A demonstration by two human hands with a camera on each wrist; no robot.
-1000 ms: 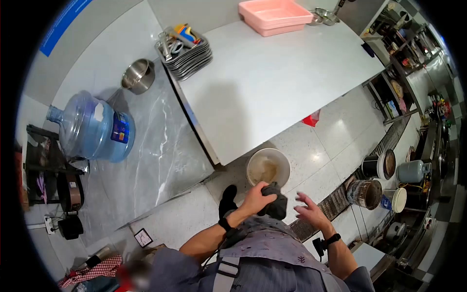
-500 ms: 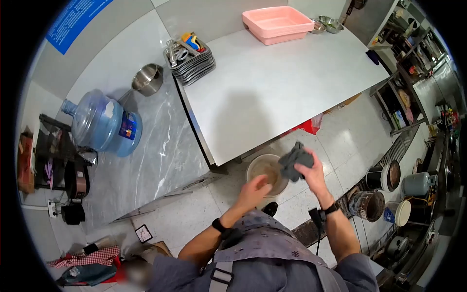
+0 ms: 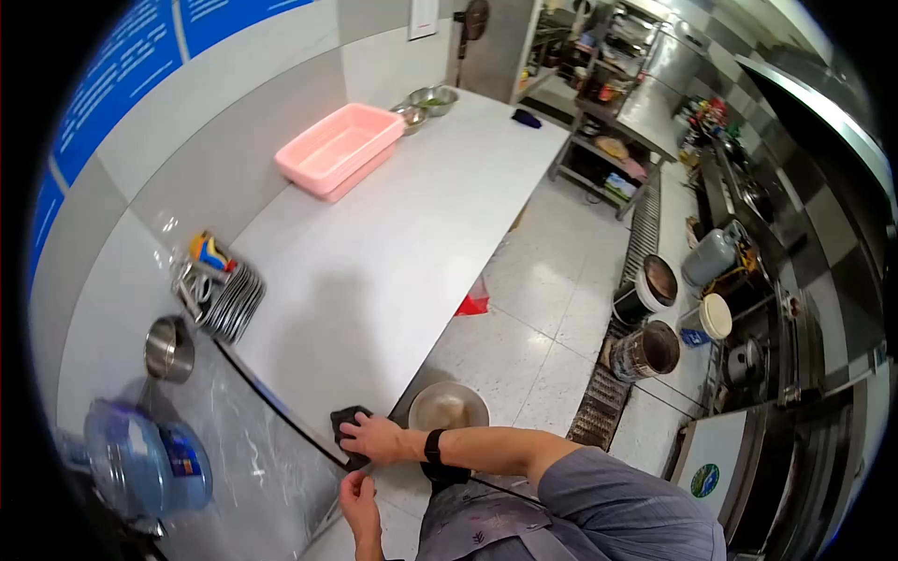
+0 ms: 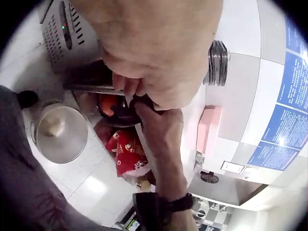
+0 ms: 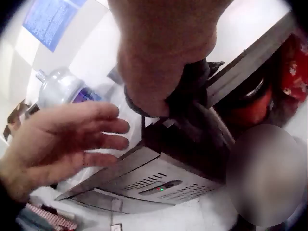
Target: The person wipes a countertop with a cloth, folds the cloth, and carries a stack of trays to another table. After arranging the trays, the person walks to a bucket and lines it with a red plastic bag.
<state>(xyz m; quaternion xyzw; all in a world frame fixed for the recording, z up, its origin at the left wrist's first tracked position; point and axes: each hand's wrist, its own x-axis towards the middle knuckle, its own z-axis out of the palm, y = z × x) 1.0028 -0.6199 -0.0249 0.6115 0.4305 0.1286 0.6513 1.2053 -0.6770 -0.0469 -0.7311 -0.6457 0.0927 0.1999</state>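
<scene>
My right hand (image 3: 379, 439) holds a dark grey cloth (image 3: 346, 421) at the near corner of the white table (image 3: 412, 252). Part of the cloth lies on the tabletop beyond the fingers, and some hangs over the edge. In the right wrist view the cloth (image 5: 192, 98) bunches under the right hand along that edge. Just below and nearer my body is my left hand (image 3: 359, 505), with nothing in it. Its fingers are loosely extended in the right wrist view. On the floor beside the table stands a pale bucket (image 3: 426, 411) with cloudy liquid inside.
A stack of metal trays (image 3: 234, 304) with utensils on top, pink basins (image 3: 327, 173) and metal bowls (image 3: 432, 100) stand along the wall side. A steel pot (image 3: 168, 351) and large water bottle (image 3: 140, 458) occupy the grey marble counter (image 3: 267, 477). Buckets (image 3: 645, 351) line the floor drain.
The grey cloth has passed from my left hand to my right, which has carried it from over the bucket to the table corner. The left hand has let go. The head view has turned right.
</scene>
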